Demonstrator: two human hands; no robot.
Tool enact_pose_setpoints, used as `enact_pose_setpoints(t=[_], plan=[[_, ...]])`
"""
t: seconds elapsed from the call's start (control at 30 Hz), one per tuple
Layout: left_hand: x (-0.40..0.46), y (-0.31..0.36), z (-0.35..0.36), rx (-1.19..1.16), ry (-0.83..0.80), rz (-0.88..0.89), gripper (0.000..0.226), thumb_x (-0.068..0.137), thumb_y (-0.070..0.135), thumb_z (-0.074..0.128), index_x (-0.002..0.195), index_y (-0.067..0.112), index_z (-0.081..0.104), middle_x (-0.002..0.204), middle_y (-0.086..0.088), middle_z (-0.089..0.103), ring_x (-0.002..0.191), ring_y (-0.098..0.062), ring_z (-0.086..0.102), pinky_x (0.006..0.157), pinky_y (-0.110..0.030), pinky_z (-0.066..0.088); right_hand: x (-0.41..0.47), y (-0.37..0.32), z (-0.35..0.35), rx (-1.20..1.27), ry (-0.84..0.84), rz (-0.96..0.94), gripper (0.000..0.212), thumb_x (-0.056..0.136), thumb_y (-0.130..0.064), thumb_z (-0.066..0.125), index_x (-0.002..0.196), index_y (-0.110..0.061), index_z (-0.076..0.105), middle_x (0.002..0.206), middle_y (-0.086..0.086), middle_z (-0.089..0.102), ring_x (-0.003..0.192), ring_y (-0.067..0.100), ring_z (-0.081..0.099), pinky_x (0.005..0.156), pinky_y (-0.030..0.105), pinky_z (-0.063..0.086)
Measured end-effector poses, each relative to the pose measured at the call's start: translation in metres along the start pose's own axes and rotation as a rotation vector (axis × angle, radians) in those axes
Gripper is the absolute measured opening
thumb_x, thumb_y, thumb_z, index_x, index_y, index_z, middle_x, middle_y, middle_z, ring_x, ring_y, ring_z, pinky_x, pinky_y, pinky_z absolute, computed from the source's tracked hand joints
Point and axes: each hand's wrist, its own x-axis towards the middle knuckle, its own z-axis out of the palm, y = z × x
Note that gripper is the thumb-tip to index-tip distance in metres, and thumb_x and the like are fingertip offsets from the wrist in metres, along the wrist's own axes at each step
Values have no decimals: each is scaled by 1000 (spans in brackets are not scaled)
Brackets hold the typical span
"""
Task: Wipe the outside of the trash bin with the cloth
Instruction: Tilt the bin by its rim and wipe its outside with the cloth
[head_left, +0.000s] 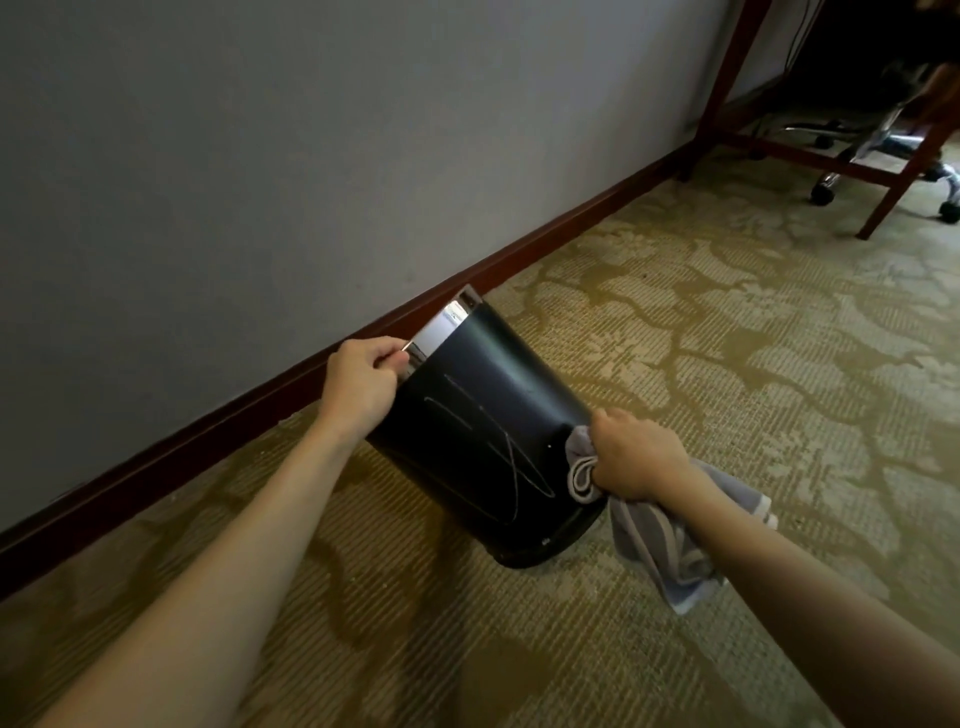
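Observation:
A black trash bin (483, 431) with a shiny metal rim leans tilted on the carpet, its top toward the wall. Thin scribble marks show on its dark side. My left hand (361, 387) grips the metal rim at the bin's upper left. My right hand (636, 454) holds a bunched grey cloth (660, 540) pressed against the bin's lower right side. Part of the cloth hangs loose under my right wrist.
A grey wall with a dark red baseboard (311, 371) runs right behind the bin. At the far right stand the red wooden legs of a desk (711, 88) and a wheeled office chair (883, 150). Patterned beige carpet (727, 338) spreads to the right.

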Motion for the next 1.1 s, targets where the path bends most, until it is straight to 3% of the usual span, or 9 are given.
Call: enact_pose_setpoints(t=[0.2, 0.3, 0.43, 0.53, 0.63, 0.77, 0.87, 0.97, 1.1], plan=[[-10, 14, 13, 4, -56, 86, 25, 96, 16, 53, 85, 34, 67, 85, 15, 67, 83, 0, 62, 66, -15, 43, -2, -12, -9, 111, 261, -63, 17, 83, -17, 52, 86, -16, 35, 88, -1, 39, 83, 29, 58, 59, 35, 40], [-15, 30, 26, 45, -137, 177, 21, 95, 17, 54, 92, 27, 72, 82, 12, 69, 79, 0, 64, 64, -19, 45, 3, -32, -32, 217, 432, -107, 21, 78, -12, 56, 89, -16, 39, 90, -2, 40, 73, 22, 46, 57, 31, 32], [-21, 48, 50, 82, -110, 270, 20, 91, 10, 57, 85, 14, 76, 72, -1, 71, 69, -15, 66, 61, -31, 50, 9, -45, -60, 307, 641, -89, 28, 77, -17, 65, 99, -12, 48, 94, -3, 41, 75, 16, 40, 57, 30, 29], [-19, 52, 53, 78, -116, 270, 20, 91, 13, 57, 83, 13, 75, 71, -6, 71, 68, -21, 65, 58, -32, 50, 10, -39, -60, 284, 590, -79, 30, 81, -19, 66, 103, -9, 48, 101, 4, 48, 76, 18, 42, 58, 31, 34], [-15, 50, 48, 88, -136, 263, 22, 92, 17, 55, 79, 7, 69, 78, -13, 70, 72, -25, 65, 68, -42, 54, 7, -28, -48, 200, 508, -60, 28, 78, -15, 61, 101, -9, 45, 101, 7, 49, 73, 23, 45, 55, 33, 36], [-9, 41, 37, 52, -134, 205, 20, 94, 20, 55, 83, 20, 72, 85, -2, 71, 73, 0, 59, 64, -19, 46, -1, -9, -14, 65, 362, -25, 25, 78, -13, 57, 96, -10, 40, 101, 8, 49, 82, 32, 57, 54, 33, 34], [-3, 31, 27, 1, -111, 143, 18, 94, 20, 56, 92, 27, 73, 87, 13, 69, 83, 1, 59, 64, -17, 39, -8, 7, 10, 38, 263, 25, 23, 81, -14, 55, 92, -14, 35, 101, 8, 50, 86, 32, 60, 55, 34, 36], [-1, 22, 21, -27, -58, 117, 16, 94, 21, 57, 100, 25, 71, 83, 25, 61, 80, 8, 54, 64, -13, 36, -13, 16, 22, 4, 204, 55, 20, 83, -16, 54, 96, -13, 39, 101, 6, 50, 87, 29, 60, 56, 35, 39], [-2, 22, 19, -49, -56, 80, 16, 95, 21, 56, 98, 28, 70, 85, 22, 62, 82, 3, 56, 63, -15, 39, -13, 14, 16, -5, 196, 50, 17, 84, -17, 53, 94, -15, 39, 95, 2, 47, 86, 28, 61, 56, 36, 42]])
